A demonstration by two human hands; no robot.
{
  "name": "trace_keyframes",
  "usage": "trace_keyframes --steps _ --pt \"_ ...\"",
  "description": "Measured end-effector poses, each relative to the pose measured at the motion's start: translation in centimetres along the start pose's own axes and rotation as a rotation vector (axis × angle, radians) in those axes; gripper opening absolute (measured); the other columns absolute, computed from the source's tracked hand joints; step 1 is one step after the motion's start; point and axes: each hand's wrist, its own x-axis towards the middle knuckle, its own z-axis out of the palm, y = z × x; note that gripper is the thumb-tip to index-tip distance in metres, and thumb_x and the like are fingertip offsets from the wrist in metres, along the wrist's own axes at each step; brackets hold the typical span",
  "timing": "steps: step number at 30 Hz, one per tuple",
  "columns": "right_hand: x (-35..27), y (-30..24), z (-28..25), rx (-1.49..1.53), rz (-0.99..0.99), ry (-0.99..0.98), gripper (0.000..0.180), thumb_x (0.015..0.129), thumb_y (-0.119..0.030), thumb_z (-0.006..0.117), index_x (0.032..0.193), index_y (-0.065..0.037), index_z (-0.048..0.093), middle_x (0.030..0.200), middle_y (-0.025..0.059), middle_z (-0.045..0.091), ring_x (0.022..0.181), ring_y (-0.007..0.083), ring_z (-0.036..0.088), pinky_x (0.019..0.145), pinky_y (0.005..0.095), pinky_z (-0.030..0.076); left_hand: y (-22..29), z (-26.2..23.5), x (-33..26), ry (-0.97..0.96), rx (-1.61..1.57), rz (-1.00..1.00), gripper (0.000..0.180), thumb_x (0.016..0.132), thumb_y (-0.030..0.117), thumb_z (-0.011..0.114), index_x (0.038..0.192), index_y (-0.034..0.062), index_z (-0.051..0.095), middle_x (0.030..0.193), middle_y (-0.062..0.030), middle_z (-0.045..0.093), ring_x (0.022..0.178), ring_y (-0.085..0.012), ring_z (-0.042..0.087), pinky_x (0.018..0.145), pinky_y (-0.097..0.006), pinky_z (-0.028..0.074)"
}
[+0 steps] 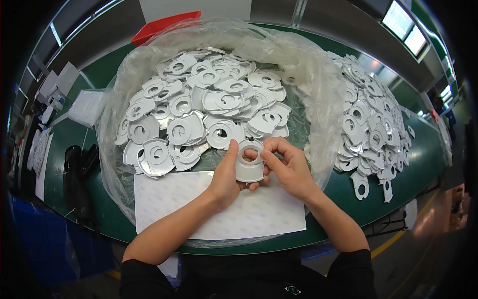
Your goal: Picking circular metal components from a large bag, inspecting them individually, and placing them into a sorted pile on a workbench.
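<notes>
Between my hands is a white plastic part (250, 173), a flat plate with a round hole near its upper end. My left hand (230, 175) grips it from the left side, thumb along the edge and fingers behind; fingertips show through the hole and below it. My right hand (286, 162) pinches its upper right edge with thumb and forefinger. A small dark spot (251, 139) shows at the part's top; I cannot tell what it is. Beneath my hands lies a white sheet (219, 219), and just beyond them a heap of similar white plastic parts (224, 102) in a clear plastic bag (323, 99).
A second heap of white parts (368, 119) lies to the right on the green table (418, 164). At the back left stands a red tray (167, 26). A black item (77, 179) and a flat clear packet (85, 107) rest on the left.
</notes>
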Motion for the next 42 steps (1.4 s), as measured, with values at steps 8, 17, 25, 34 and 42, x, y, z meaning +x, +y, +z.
trace_keyframes --steps 8,17,25,34,42 --pt "0.0 0.0 -0.1 0.002 0.012 0.003 0.014 0.092 -0.012 0.056 0.090 0.001 0.053 0.099 0.0045 0.048 0.065 0.0076 0.053 0.055 0.0204 0.047 -0.1 -0.2 0.1 -0.035 0.004 0.007 0.062 0.095 0.059 0.013 0.097 0.0082 0.049 0.086 -0.0116 0.058 0.076 -0.0202 0.061 0.052 -0.025 0.041" --pt "-0.1 -0.1 0.1 0.003 0.024 0.009 0.014 0.091 -0.012 0.057 0.090 0.001 0.052 0.099 0.0049 0.048 0.064 0.0070 0.053 0.054 0.0199 0.047 -0.1 0.0 0.1 -0.036 -0.015 0.022 0.061 0.095 0.059 0.018 0.095 0.0069 0.050 0.083 -0.0107 0.058 0.074 -0.0183 0.060 0.051 -0.024 0.041" --pt "-0.1 -0.1 0.4 -0.040 -0.033 0.031 0.012 0.091 -0.009 0.057 0.089 0.002 0.053 0.097 0.0048 0.047 0.063 0.0067 0.054 0.053 0.0196 0.046 0.1 0.0 -0.1 -0.024 0.085 0.065 0.018 0.091 0.020 0.040 0.094 0.0042 0.048 0.083 -0.0119 0.058 0.069 -0.0185 0.061 0.046 -0.024 0.041" --pt "0.1 -0.6 -0.2 -0.276 -0.129 0.198 0.025 0.085 -0.010 0.063 0.106 0.005 0.060 0.087 0.0046 0.061 0.076 0.0076 0.054 0.061 0.0226 0.047 0.0 0.0 -0.2 -0.008 0.052 0.078 0.017 0.088 0.015 0.039 0.100 0.0041 0.044 0.081 -0.0159 0.058 0.068 -0.0221 0.059 0.047 -0.025 0.039" --pt "0.1 -0.3 -0.7 -0.202 0.006 0.181 0.018 0.081 -0.009 0.064 0.091 0.006 0.064 0.077 0.0051 0.063 0.066 0.0072 0.056 0.060 0.0223 0.047 -0.6 0.1 -0.2 -0.048 0.155 0.082 0.019 0.088 0.014 0.037 0.104 0.0057 0.041 0.080 -0.0125 0.058 0.067 -0.0175 0.059 0.046 -0.023 0.038"
